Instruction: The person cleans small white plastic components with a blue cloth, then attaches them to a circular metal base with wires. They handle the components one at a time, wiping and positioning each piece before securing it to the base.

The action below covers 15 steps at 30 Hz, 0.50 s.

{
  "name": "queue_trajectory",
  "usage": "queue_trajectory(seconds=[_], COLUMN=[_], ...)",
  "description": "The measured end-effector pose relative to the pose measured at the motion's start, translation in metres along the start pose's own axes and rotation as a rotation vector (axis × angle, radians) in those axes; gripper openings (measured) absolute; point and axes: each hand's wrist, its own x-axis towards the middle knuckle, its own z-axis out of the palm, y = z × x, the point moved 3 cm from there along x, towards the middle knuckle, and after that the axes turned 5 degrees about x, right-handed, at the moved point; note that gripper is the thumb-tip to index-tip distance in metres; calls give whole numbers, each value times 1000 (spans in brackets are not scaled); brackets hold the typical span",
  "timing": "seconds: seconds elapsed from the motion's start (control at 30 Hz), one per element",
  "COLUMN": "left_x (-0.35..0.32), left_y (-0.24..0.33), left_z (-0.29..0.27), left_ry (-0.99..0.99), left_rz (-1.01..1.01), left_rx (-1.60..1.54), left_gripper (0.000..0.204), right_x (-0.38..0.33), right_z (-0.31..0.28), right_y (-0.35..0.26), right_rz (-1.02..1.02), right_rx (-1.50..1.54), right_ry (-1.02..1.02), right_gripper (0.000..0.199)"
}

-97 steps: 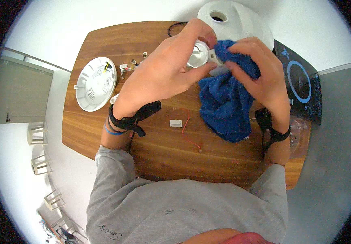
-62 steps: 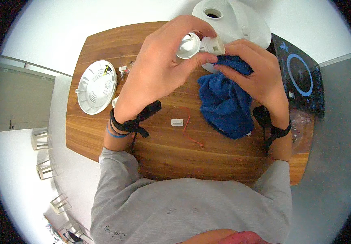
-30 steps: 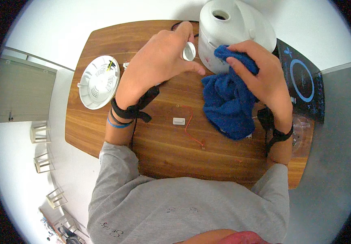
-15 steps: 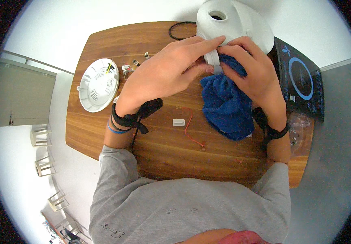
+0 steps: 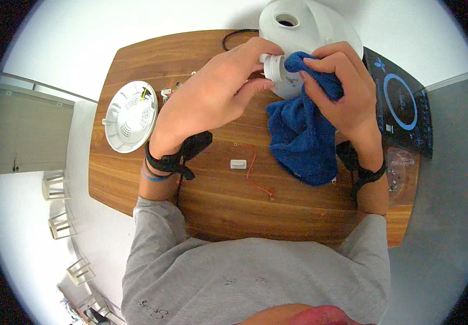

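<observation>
Cloth [image 5: 305, 143], blue and bunched, hangs pinched in the fingers of the right hand [image 5: 348, 89], its tip just right of the white plastic cylinder [image 5: 273, 69]; the left hand [image 5: 218, 81] pinches that above the desk [image 5: 212, 200], axis roughly sideways, contact unclear.

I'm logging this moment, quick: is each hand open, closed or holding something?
Left hand: holding a white plastic part.
Right hand: closed on a blue cloth.
</observation>
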Motion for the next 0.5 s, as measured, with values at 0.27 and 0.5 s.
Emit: queue_trajectory(seconds=[0.27, 0.5], left_x=[2, 6], left_y=[2, 9], left_z=[7, 2], left_ry=[-106, -94], left_rz=[-97, -120], left_rx=[-141, -91], left_gripper=[53, 51], right_x=[-1, -8], right_z=[8, 5], right_y=[4, 0], right_rz=[5, 131], right_rx=[77, -116], right_ry=[-133, -208], right_gripper=[34, 26])
